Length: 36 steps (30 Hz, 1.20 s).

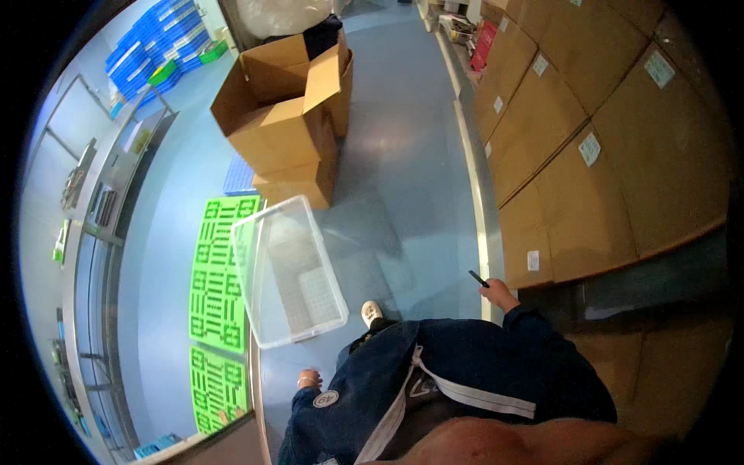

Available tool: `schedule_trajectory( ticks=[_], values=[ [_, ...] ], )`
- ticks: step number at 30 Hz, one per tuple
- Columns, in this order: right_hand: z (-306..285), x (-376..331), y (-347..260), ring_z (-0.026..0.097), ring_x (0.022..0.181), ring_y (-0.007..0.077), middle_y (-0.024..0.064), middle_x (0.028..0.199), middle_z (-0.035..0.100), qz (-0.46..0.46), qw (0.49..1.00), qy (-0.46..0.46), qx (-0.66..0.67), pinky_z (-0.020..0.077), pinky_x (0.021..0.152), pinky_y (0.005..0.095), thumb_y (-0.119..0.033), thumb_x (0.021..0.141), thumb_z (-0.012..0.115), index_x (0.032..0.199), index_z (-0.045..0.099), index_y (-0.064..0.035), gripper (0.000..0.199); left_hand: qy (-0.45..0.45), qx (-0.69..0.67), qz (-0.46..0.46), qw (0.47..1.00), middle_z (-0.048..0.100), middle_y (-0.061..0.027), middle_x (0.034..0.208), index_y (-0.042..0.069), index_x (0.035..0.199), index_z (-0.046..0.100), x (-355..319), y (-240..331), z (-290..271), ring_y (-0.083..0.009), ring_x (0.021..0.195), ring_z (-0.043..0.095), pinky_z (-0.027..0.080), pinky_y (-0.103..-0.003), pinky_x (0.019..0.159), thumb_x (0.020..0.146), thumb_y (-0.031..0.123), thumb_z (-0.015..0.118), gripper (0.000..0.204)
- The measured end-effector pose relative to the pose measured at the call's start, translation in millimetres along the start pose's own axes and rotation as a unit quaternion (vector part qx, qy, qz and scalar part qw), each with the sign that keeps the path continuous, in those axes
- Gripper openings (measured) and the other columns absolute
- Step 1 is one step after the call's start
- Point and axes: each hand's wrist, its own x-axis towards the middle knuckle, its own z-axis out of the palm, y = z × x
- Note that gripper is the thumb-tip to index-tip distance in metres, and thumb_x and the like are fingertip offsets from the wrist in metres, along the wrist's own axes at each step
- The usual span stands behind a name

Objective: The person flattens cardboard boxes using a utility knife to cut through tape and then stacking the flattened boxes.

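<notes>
Dark blue jacket [465,364] with a white strap fills the lower frame, nearest the camera. Left hand [308,380] hangs low beside the jacket sleeve, fingers loosely curled, empty; nearest thing is the clear plastic bin [288,271] just above it. Right hand [500,293] closed round a thin dark tool [478,279], its tip pointing up-left, close to the metal shelf edge [484,232]. One light shoe [373,312] on the blue floor [411,178] between the hands. Bin sits partly over a green plastic pallet [221,271]. Stacked cardboard boxes [589,147] line the right. Farther off: open cardboard boxes [287,116], then blue crates [159,43].
</notes>
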Motion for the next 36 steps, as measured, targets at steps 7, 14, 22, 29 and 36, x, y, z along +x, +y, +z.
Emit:
schedule_trajectory(
  ticks=[7, 14, 22, 29, 36],
  values=[
    [3, 77, 27, 0.058, 0.077, 0.0397, 0.0227, 0.078, 0.06, 0.174, 0.967, 0.089, 0.166, 0.0437, 0.069, 0.0464, -0.038, 0.087, 0.049, 0.083, 0.061, 0.0023, 0.042, 0.151, -0.368, 0.027, 0.917, 0.065, -0.0099, 0.082, 0.003, 0.105, 0.059, 150, 134, -268, -0.0206, 0.06, 0.06, 0.047, -0.031, 0.05, 0.083, 0.02, 0.051, 0.029],
    [-22, 220, 64, 0.057, 0.059, 0.0251, 0.0135, 0.066, 0.06, 0.22, 0.946, 0.027, 0.236, 0.0446, 0.057, 0.0385, -0.039, 0.089, 0.048, 0.075, 0.061, 0.0021, 0.046, 0.315, -0.203, 0.082, 0.924, 0.065, -0.0184, 0.093, 0.0, 0.109, 0.06, 257, 341, -460, -0.0245, 0.081, 0.064, 0.051, -0.034, 0.072, 0.078, 0.018, 0.058, 0.036],
    [-195, 450, -19, 0.058, 0.073, 0.0315, 0.0178, 0.078, 0.06, 0.11, 0.978, 0.027, 0.174, 0.044, 0.066, 0.041, -0.034, 0.086, 0.052, 0.087, 0.06, 0.0033, 0.039, 0.396, -0.008, -0.049, 0.917, 0.041, -0.0189, 0.132, 0.008, 0.135, 0.03, 273, 513, -562, -0.0352, 0.12, 0.042, 0.038, -0.042, 0.097, 0.071, 0.025, 0.071, 0.078],
    [-249, 586, -76, 0.059, 0.076, 0.031, 0.0201, 0.081, 0.059, 0.072, 0.987, -0.01, 0.147, 0.0443, 0.067, 0.0402, -0.028, 0.084, 0.055, 0.094, 0.057, 0.0032, 0.033, 0.477, 0.023, -0.054, 0.877, 0.035, -0.0113, 0.139, 0.011, 0.138, 0.028, 335, 539, -676, -0.0291, 0.129, 0.031, 0.028, -0.043, 0.104, 0.07, 0.031, 0.073, 0.084],
    [-257, 616, -123, 0.055, 0.065, 0.0276, 0.0149, 0.072, 0.057, 0.022, 0.991, -0.133, 0.016, 0.0415, 0.06, 0.0411, -0.024, 0.083, 0.056, 0.087, 0.057, 0.0025, 0.027, 0.479, 0.046, -0.009, 0.877, 0.05, -0.0106, 0.125, 0.011, 0.127, 0.043, 410, 523, -707, -0.0292, 0.114, 0.048, 0.037, -0.041, 0.096, 0.074, 0.011, 0.058, 0.054]
  ],
)
